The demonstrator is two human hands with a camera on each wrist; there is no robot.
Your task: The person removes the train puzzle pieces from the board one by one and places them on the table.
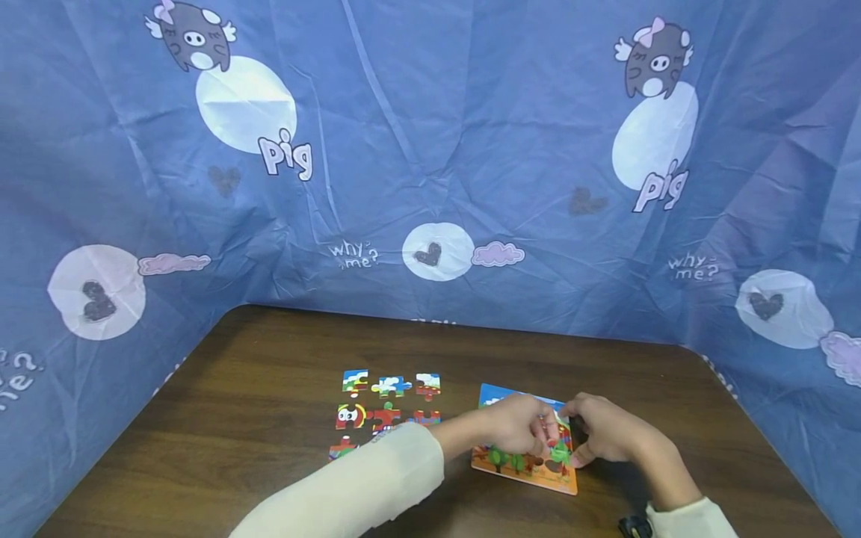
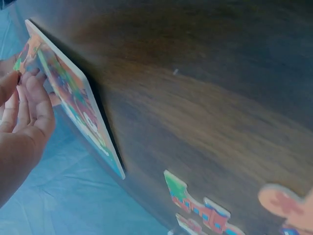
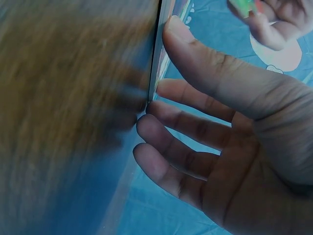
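Note:
The puzzle board (image 1: 494, 392) lies on the table, its printed frame blue at the top and orange at the bottom. My left hand (image 1: 521, 424) is over the board and pinches a small puzzle piece (image 1: 560, 452) with green and red on it. That piece (image 3: 243, 6) also shows beyond the right hand in the right wrist view. My right hand (image 1: 612, 427) rests at the board's right edge, thumb and fingers spread along it and touching the rim. The left hand covers part of the board's middle.
Several loose puzzle pieces lie in rough rows left of the board, among them one with a cartoon eye (image 1: 348, 415) and a blue-and-white one (image 1: 392, 386). The left sleeve (image 1: 363, 478) hides some. A blue printed cloth (image 1: 430, 149) surrounds the brown table (image 1: 282, 359).

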